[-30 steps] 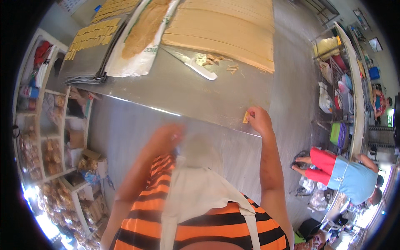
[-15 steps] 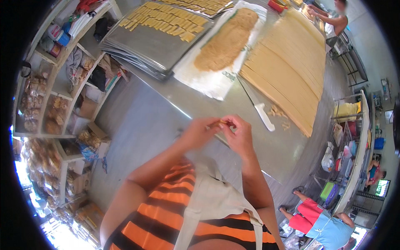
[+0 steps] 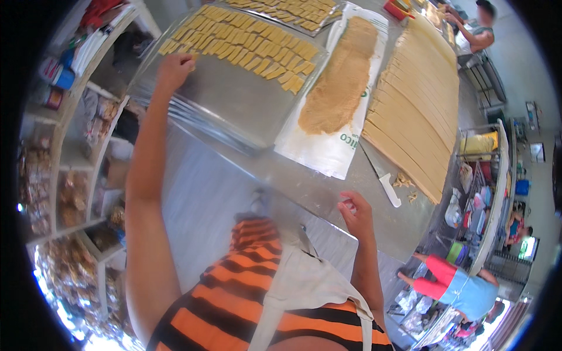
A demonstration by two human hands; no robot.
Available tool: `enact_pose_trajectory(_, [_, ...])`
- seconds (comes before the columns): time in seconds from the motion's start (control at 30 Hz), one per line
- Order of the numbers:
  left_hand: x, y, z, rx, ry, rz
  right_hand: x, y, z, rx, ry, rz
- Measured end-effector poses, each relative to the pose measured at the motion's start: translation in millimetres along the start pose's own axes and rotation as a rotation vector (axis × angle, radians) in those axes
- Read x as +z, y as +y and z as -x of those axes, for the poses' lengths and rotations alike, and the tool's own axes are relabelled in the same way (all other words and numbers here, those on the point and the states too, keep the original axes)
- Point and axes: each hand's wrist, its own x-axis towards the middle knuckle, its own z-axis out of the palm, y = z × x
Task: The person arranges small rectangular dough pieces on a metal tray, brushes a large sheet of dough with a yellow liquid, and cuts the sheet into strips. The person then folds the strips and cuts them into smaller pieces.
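Note:
My left hand [image 3: 175, 72] reaches over the near left part of a metal baking tray [image 3: 234, 117]. Its fingers are closed, with a small yellowish piece of dough at the tips, partly hidden by them. Rows of flat dough strips [image 3: 246, 44] cover the tray's far half. Above the table's front edge hovers my right hand [image 3: 358, 213], its fingers loosely curled with thumb and fingertips apart, holding nothing. Farther right lies a large dough sheet [image 3: 418, 105] cut into long bands. A white-handled knife [image 3: 389, 190] rests beside its near left edge, with dough scraps [image 3: 403, 180] close by.
Between tray and sheet, tan flour-like powder [image 3: 339, 82] lies on a white sack [image 3: 319, 161]. Another strip-filled tray [image 3: 293, 11] and a red container [image 3: 399, 9] stand farther back. Shelves [image 3: 88, 117] line the left. One person [image 3: 474, 35] works at the far right; another [image 3: 462, 286] stands lower right.
My hands, together in front of me before, have parted. The left has moved far left and forward over the tray; the right has moved slightly right and down, its fingers loosened. The view has shifted.

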Motion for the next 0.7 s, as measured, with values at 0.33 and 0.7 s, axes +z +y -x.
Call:
enact_pose_trajectory(0.33, [-2.0, 36.9, -26.8, 0.116, 0.241, -0.057, -57.3, 53.3, 77.1, 0.226, 0.469, 0.205])
enact_pose_trajectory(0.7, [89.1, 417.7, 171.3, 0.739, -0.099, 0.487, -162.6, 139.8, 214.0, 0.320, 0.796, -0.030])
